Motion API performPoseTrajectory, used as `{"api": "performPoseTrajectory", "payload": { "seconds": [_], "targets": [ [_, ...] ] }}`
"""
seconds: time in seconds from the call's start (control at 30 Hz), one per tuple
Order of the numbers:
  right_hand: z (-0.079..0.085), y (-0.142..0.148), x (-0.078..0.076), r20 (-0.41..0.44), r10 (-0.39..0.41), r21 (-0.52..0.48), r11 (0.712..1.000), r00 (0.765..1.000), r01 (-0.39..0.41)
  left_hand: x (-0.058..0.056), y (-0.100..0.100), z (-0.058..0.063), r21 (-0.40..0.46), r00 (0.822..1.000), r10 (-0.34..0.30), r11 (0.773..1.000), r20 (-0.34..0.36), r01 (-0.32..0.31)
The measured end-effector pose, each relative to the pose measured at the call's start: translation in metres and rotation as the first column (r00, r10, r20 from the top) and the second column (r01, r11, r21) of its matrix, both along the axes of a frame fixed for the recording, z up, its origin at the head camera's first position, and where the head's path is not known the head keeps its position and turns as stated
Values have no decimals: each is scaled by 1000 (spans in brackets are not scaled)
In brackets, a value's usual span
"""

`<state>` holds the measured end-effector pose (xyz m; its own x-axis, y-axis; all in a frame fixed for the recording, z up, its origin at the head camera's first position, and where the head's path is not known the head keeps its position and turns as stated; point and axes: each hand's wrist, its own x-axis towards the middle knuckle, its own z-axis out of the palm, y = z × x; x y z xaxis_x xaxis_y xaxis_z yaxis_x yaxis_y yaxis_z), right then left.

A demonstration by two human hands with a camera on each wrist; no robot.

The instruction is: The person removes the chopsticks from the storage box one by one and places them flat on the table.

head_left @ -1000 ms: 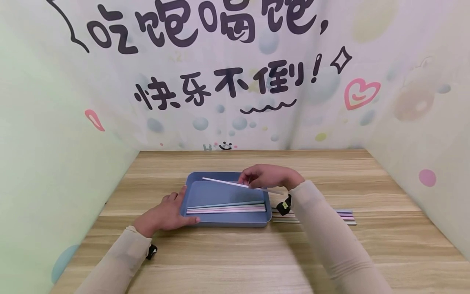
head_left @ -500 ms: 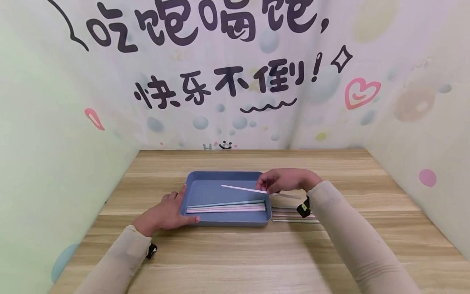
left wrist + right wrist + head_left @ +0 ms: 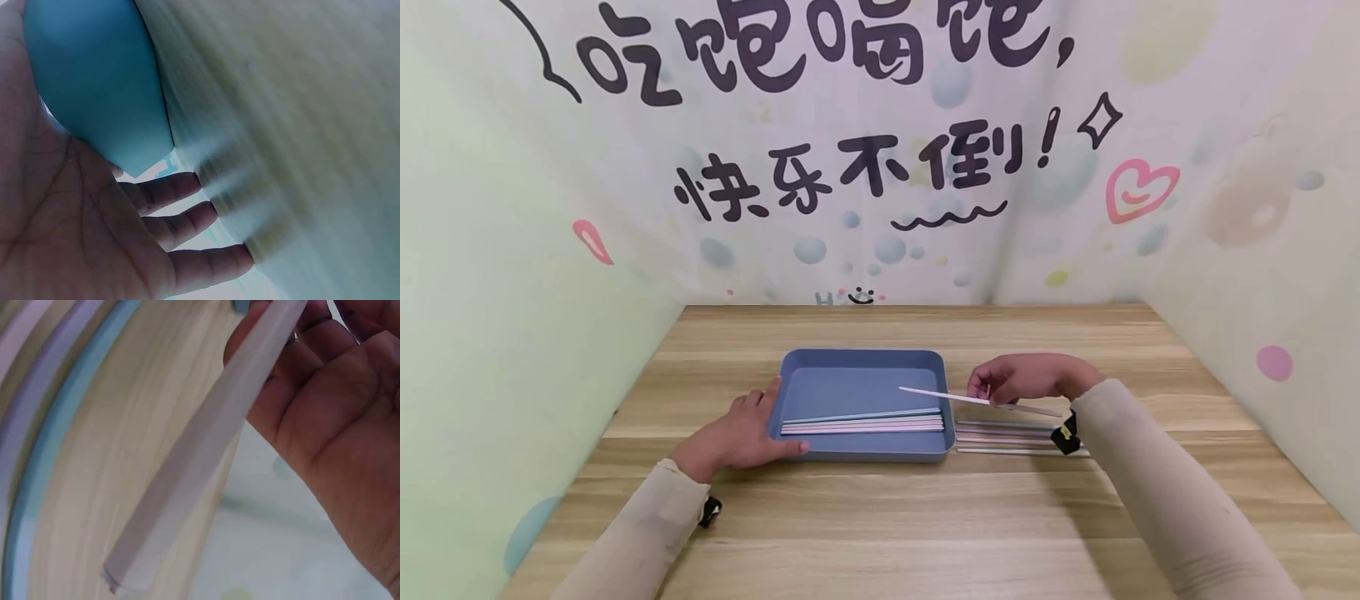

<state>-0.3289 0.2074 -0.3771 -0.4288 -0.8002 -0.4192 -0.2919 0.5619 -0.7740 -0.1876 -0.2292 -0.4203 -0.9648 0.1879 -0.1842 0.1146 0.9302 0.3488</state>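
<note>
My right hand pinches a pale straw near its middle, just right of the blue tray. The straw's left end reaches over the tray's right rim; in the right wrist view the pale straw runs down from the fingers to its near end. My left hand lies spread against the tray's left side, thumb at the front rim. In the left wrist view, the extended fingers touch the table beside the tray. Several pastel straws lie side by side in the tray's front part.
Right of the tray, more pastel straws lie on the wooden table, partly hidden by my right wrist. In the right wrist view, pink, purple and blue straws show. A printed wall closes the back.
My right hand has moved right with the pale straw, from above the tray to beyond its right rim. My left hand and the tray have stayed in place.
</note>
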Motion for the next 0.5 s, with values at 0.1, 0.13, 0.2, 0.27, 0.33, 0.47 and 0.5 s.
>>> {"api": "performPoseTrajectory", "payload": {
  "seconds": [0.1,0.13,0.2,0.27,0.33,0.47,0.5],
  "targets": [
    [-1,14,1,-1,-23,3,1000,1000,23,0,0,1,-2,1000,-1,1000,1,1],
    [-1,18,2,-4,-26,4,1000,1000,26,1,1,1,-3,1000,-1,1000,2,1],
    [-1,26,2,2,-35,0,999,999,35,1,1,1,-4,1000,-3,1000,2,3],
    [-1,32,2,5,-43,-1,999,999,43,2,1,2,-1,1000,-6,1000,3,6],
    [-1,39,2,3,-49,2,999,999,49,2,1,2,-2,1000,-6,1000,5,6],
    [-2,49,2,-4,-50,15,999,999,50,2,1,3,-4,1000,-11,1000,2,11],
    [-2,52,2,-14,-46,20,999,999,46,2,1,3,-7,1000,-9,1000,3,9]
  ]
}}
